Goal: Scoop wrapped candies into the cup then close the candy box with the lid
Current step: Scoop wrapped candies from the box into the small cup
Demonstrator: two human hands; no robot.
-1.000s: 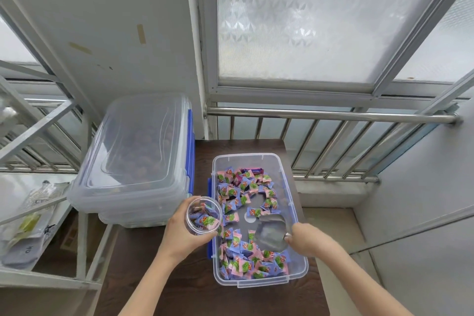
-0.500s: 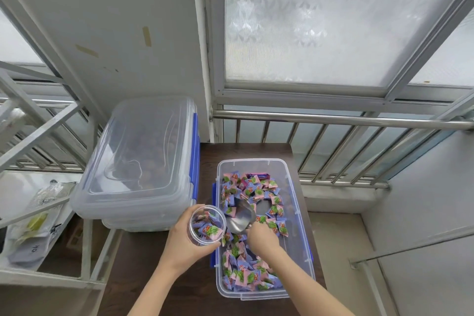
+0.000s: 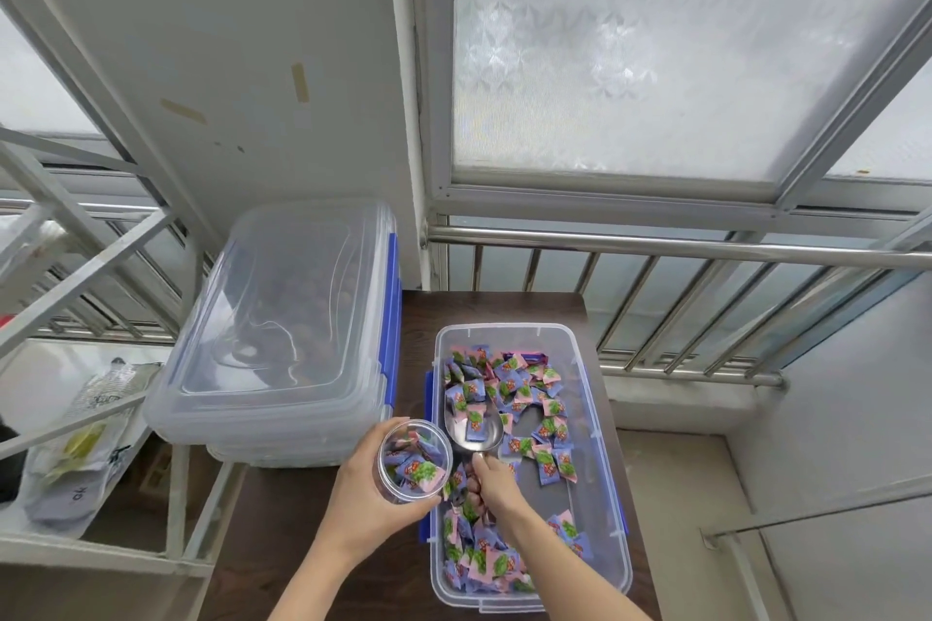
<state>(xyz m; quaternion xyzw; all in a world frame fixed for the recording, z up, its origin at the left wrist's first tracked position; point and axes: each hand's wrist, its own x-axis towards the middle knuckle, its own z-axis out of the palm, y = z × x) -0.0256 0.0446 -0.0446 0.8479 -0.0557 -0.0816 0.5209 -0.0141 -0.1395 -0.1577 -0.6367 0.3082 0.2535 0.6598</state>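
A clear cup (image 3: 415,461) is gripped by the left hand (image 3: 370,502) and kept just beside the left wall of the candy box (image 3: 600,444), so the way from box to cup is short. The cup is tipped a little toward the box and already has many candies (image 3: 507,381) in it. A metal scoop (image 3: 473,426) is grasped by its handle in the right hand (image 3: 497,489). It is held inside the box, with a few candies lying in its bowl, next to the cup's mouth. Many candies are left in the box, which is open. The lid seems to be laid on top of the big closed boxes (image 3: 282,318) at the left, out of the way, but this cannot be told for sure.
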